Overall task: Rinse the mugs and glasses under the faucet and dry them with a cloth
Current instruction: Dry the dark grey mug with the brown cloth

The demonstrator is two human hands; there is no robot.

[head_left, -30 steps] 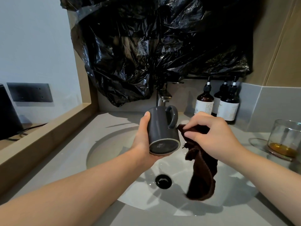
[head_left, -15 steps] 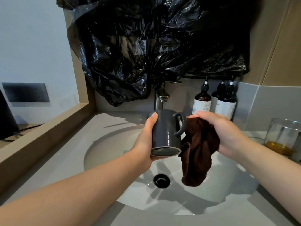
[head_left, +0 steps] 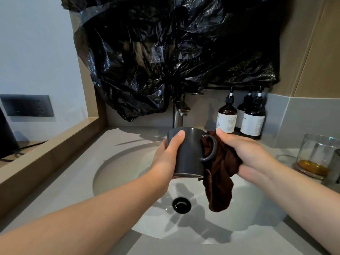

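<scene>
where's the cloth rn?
Head view, right of centre: the cloth is bunched in the right hand, pressed against the mug handle, its tail hanging over the sink.

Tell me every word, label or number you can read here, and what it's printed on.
No text here can be read.
Left pump bottle: white label with a small plant drawing and fine print, too small.
Right pump bottle: white label, print blurred.
Middle pump bottle: label mostly hidden.
Dark grey mug, brown cloth: no lettering visible.
</scene>
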